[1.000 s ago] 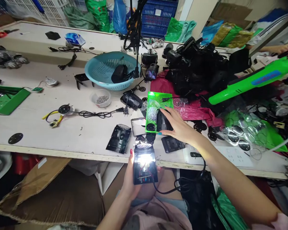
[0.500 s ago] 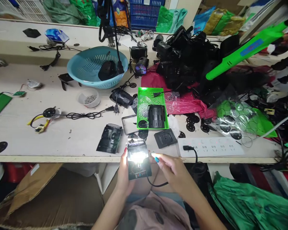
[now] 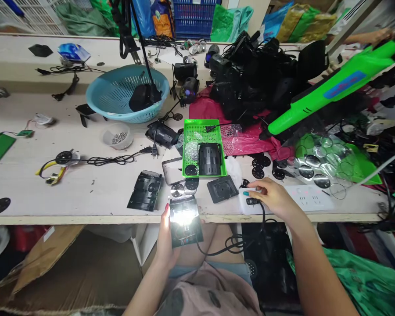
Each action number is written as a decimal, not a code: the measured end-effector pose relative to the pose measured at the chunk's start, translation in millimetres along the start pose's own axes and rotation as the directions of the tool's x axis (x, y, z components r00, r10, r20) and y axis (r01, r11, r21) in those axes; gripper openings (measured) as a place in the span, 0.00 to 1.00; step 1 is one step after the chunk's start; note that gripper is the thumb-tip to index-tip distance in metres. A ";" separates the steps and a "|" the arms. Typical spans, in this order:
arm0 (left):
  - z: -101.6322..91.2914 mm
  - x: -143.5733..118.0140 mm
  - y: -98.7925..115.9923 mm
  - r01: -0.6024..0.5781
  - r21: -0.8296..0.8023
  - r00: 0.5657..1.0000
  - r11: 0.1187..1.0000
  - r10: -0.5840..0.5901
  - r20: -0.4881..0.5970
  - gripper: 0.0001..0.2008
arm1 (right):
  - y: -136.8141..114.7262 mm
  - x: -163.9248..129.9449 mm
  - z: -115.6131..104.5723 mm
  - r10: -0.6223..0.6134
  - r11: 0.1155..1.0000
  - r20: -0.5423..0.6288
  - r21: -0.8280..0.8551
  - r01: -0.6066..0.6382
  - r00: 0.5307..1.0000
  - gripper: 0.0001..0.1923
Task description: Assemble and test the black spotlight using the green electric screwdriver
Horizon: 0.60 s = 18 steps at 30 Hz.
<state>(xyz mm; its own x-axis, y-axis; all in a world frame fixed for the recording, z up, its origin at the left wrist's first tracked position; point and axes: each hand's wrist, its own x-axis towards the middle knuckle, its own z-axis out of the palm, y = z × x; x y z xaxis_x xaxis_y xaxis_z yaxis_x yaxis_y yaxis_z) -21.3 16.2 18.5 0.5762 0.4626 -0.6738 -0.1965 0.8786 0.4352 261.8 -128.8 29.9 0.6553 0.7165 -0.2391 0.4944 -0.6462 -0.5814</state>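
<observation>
My left hand point(image 3: 164, 239) holds a black lamp unit point(image 3: 185, 221) just below the table edge; its top glows bright white. A black cable runs from it to a black plug point(image 3: 252, 201) seated in the white power strip point(image 3: 304, 198). My right hand point(image 3: 274, 196) rests on that strip with its fingers on the plug. Just beyond lie a green mesh tray point(image 3: 203, 128) holding a black ribbed part point(image 3: 210, 159), a square black plate point(image 3: 222, 188) and a black housing panel point(image 3: 145, 190).
A teal colander point(image 3: 116, 94) with a black lamp stands at the back left. A heap of black lamp bodies point(image 3: 260, 83) lies on red cloth; a green tool point(image 3: 329, 90) juts in from the right. A small cup of screws point(image 3: 117, 137) and loose cables lie left. Cardboard sits under the table.
My right hand left the black part in the green tray, passed by the lit unit, and now sits on the plug in the power strip. The lit unit stays in my left hand.
</observation>
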 end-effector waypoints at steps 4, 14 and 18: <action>0.8 -0.1 -1.8 -0.001 0.006 1.000 1.000 0.001 -0.020 0.24 | 7.4 7.9 10.0 0.007 0.999 0.022 -0.039 -0.006 1.000 0.11; 5.5 -0.3 -2.5 -0.013 0.010 0.998 1.000 0.013 -0.064 0.25 | 18.7 4.1 14.2 0.007 0.996 0.005 -0.093 -0.007 1.000 0.20; 8.2 -2.2 -1.8 -0.010 -0.004 0.998 1.000 0.009 -0.064 0.25 | 18.5 1.5 15.3 -0.011 0.996 -0.021 -0.088 0.010 1.000 0.23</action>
<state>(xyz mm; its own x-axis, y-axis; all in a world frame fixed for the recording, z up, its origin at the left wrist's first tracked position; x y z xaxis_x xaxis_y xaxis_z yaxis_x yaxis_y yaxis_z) -15.7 12.6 24.1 0.5222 0.4774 -0.7067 -0.2054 0.8747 0.4390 263.2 -135.7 6.9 0.6614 0.7182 -0.2161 0.5492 -0.6600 -0.5126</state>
